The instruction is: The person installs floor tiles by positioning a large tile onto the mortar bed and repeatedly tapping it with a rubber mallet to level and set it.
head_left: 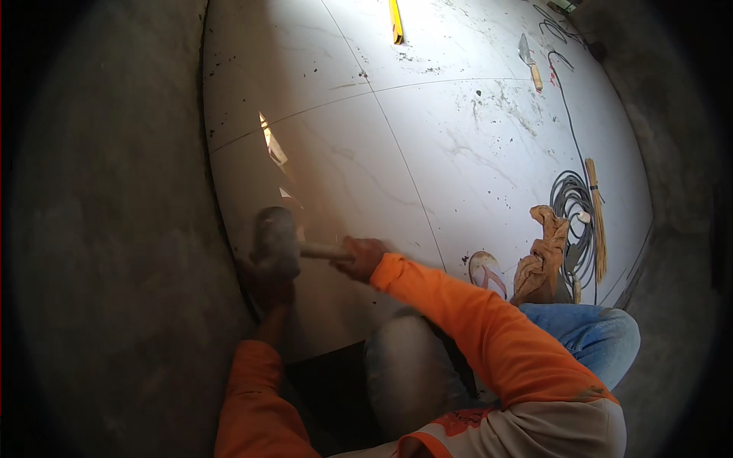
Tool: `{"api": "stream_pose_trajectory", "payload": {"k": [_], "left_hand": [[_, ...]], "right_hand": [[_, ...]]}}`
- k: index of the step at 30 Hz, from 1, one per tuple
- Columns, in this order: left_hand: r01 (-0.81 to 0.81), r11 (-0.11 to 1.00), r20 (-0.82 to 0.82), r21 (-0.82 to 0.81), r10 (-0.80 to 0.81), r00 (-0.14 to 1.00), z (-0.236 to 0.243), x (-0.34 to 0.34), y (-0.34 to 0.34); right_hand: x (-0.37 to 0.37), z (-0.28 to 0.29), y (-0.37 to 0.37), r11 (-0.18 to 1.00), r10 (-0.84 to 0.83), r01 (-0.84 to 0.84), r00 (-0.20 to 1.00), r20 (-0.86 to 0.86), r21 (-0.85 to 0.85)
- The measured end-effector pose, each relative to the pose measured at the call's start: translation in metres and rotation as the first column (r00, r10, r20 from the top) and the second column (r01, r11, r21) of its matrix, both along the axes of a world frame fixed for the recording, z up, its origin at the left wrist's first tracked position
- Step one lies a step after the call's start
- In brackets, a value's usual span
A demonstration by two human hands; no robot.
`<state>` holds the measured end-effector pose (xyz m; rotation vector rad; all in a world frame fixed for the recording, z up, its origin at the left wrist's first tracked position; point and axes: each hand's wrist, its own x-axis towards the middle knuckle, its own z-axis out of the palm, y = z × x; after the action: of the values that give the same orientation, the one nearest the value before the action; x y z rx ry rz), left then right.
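My right hand (363, 259) is closed round the pale wooden handle of a mallet (276, 238) with a thick dark head. The mallet head is smeared by motion and hangs over my left hand (271, 290). Down at the foot of the left wall, my left hand lies by the edge of a large white floor tile (328, 298); its fingers are mostly hidden behind the mallet head and blurred. Orange sleeves cover both my forearms.
A grey wall (114, 229) runs along the left. On the tiles lie a yellow spirit level (395, 23), a trowel (531, 62), coiled cable (569, 198), a straw broom (595, 221), a sandal (486, 271) and crumpled brown material (542, 256). Below the tile edge is a dark area (332, 389).
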<state>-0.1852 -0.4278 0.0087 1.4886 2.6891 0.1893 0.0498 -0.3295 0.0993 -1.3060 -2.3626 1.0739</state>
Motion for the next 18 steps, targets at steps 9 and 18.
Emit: {"api": "stream_pose_trajectory", "payload": {"k": [9, 18], "left_hand": [[0.074, 0.997, 0.016, -0.005, -0.074, 0.997, -0.005, -0.007, -0.001], [0.263, 0.94, 0.057, -0.216, -0.257, 0.965, 0.021, 0.017, 0.003]], "right_hand": [[-0.003, 0.013, 0.023, 0.961, 0.067, 0.055, 0.903, 0.425, -0.269], [0.009, 0.0, 0.014, 0.976, -0.024, 0.119, 0.892, 0.451, -0.184]]}}
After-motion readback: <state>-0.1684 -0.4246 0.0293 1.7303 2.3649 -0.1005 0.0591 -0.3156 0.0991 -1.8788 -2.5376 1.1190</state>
